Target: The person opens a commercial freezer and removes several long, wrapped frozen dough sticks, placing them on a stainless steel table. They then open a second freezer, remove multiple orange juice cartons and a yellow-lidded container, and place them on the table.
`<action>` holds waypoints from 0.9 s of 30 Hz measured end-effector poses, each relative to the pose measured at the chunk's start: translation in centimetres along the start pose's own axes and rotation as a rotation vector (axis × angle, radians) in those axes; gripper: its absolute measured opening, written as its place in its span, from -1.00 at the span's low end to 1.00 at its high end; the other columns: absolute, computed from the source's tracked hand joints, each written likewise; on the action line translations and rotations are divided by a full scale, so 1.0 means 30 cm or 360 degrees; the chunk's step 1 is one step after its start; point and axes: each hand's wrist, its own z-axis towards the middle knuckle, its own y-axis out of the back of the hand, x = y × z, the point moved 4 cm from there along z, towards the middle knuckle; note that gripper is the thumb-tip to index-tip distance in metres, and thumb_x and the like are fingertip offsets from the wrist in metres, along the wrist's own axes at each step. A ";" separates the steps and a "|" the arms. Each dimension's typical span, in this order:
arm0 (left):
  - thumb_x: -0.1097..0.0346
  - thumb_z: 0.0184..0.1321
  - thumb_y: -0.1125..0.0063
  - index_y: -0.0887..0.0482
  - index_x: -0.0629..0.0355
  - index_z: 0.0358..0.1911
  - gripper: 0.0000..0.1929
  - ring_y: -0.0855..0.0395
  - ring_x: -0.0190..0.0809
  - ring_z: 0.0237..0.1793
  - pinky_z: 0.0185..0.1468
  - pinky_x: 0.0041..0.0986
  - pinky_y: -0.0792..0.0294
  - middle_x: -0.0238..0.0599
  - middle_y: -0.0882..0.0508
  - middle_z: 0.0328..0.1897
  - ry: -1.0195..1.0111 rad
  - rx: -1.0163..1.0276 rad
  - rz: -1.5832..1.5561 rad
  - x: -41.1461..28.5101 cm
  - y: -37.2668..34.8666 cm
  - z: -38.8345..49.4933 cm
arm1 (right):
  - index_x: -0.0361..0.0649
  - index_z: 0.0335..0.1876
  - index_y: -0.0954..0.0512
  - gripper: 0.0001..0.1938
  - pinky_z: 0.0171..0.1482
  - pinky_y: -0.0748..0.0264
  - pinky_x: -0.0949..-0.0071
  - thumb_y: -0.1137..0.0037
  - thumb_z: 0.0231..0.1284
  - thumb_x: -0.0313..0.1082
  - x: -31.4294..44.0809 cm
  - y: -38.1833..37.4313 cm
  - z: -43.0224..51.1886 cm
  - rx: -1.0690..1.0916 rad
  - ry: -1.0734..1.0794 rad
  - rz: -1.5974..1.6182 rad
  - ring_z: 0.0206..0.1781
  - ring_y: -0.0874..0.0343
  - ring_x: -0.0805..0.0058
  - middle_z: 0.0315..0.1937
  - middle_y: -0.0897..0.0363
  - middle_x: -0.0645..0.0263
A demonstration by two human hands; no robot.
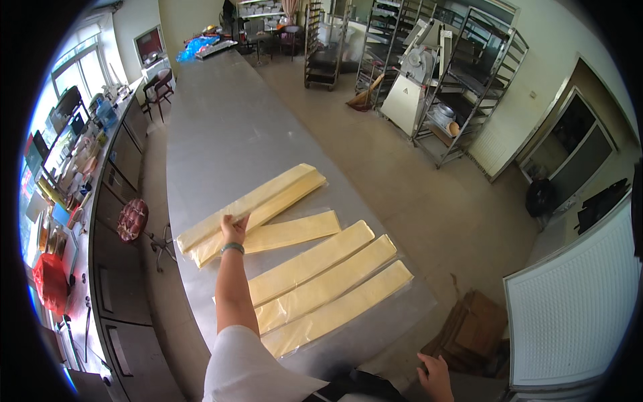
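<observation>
My left hand [234,231] reaches over the steel table [221,120] and has its fingers on the edge of a long pale-yellow dough strip in clear plastic [266,195]; whether it grips the strip is hard to tell. Under that strip lies a similar one, and a shorter-looking strip [294,232] sticks out beside them. Nearer to me, three more wrapped strips [311,259], [329,284], [346,311] lie side by side at a slant. My right hand [435,377] is off the table's near right corner, fingers apart, holding nothing.
Cardboard boxes [474,321] stand on the floor at the right, beside a white ribbed panel [577,311]. A cluttered counter [108,145] and a cushioned stool [133,220] are at the left. Tray racks [472,90] and a dough sheeter [407,95] stand beyond the table.
</observation>
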 end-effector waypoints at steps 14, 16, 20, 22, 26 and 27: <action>-0.17 0.37 -0.08 -0.22 0.08 0.54 -0.23 -0.11 0.28 0.57 0.49 0.22 -0.05 0.18 -0.15 0.64 -0.0688 -0.0143 0.3503 0.070 0.079 0.081 | -0.16 0.27 -0.55 -0.61 0.44 -0.26 -0.13 -0.12 0.33 -0.38 0.059 -0.056 0.036 0.0024 0.0003 -0.0047 0.26 -0.56 0.03 0.15 -0.64 0.04; -0.31 0.35 -0.01 -0.05 -0.09 0.63 -0.13 0.22 0.33 0.67 0.49 0.50 0.30 0.12 0.08 0.72 -0.0515 -0.0149 0.3725 0.120 -0.034 -0.150 | -0.15 0.27 -0.55 -0.60 0.44 -0.26 -0.13 -0.12 0.34 -0.38 0.078 -0.053 0.036 0.0048 0.0003 -0.0035 0.26 -0.56 0.03 0.16 -0.64 0.03; -0.48 0.32 0.11 0.07 -0.19 0.66 -0.05 0.42 0.35 0.69 0.44 0.59 0.56 0.07 0.25 0.75 -0.0559 -0.0069 0.3902 0.142 0.020 -0.161 | -0.14 0.29 -0.54 -0.59 0.45 -0.24 -0.13 -0.12 0.34 -0.37 0.074 -0.066 0.025 0.0070 -0.0008 -0.0023 0.29 -0.54 0.04 0.18 -0.62 0.03; -0.55 0.31 0.20 0.06 -0.20 0.66 -0.04 0.42 0.33 0.69 0.44 0.57 0.59 0.04 0.26 0.76 -0.0514 -0.0049 0.3860 0.132 0.001 -0.100 | -0.13 0.29 -0.54 -0.59 0.46 -0.23 -0.13 -0.13 0.34 -0.36 0.077 -0.067 0.008 0.0071 -0.0052 -0.0017 0.30 -0.53 0.04 0.19 -0.62 0.02; -0.41 0.42 0.26 0.16 -0.33 0.66 -0.16 0.53 0.26 0.70 0.50 0.47 0.59 -0.02 0.37 0.76 -0.0230 -0.0138 0.4030 -0.051 0.026 0.099 | -0.05 0.26 -0.54 -0.57 0.44 -0.24 -0.21 -0.20 0.25 -0.40 0.090 -0.075 0.031 0.0125 -0.0100 -0.0013 0.24 -0.58 0.14 0.17 -0.65 0.18; -0.37 0.43 0.26 0.22 -0.35 0.66 -0.17 0.58 0.29 0.69 0.51 0.47 0.60 -0.02 0.45 0.75 -0.0028 -0.0373 0.4145 -0.045 -0.057 0.074 | -0.04 0.28 -0.53 -0.56 0.46 -0.22 -0.19 -0.20 0.27 -0.38 0.082 -0.074 0.024 0.0143 -0.0133 -0.0016 0.25 -0.57 0.12 0.18 -0.64 0.17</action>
